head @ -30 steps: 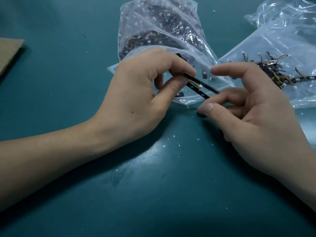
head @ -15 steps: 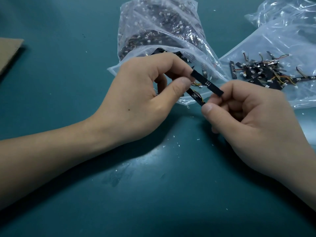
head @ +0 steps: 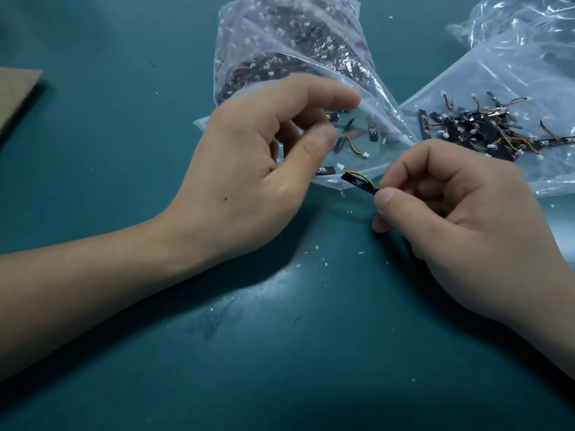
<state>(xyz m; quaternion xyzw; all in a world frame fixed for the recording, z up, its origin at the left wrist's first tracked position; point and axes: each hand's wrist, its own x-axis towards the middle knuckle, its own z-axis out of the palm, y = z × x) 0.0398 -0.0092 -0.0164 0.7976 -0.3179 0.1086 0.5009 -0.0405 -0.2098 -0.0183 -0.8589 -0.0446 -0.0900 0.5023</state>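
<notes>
One end of the black strip (head: 357, 182) was buried inside the right grip (head: 451, 206), its markings too tiny to read, and the cardboard (head: 15, 94) ran off frame.

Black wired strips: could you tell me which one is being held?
The strip pinched by the right hand; the others lie loose, unheld.

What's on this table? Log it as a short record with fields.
right hand: pinches one end of a black strip that carries thin wires
left hand: fingers curled, thumb and forefinger apart, nothing visible between them
middle bag: clear plastic, packed with small wired parts
right bag: clear plastic, with a loose pile of similar parts
far left: cardboard
surface: teal table, white specks
</notes>
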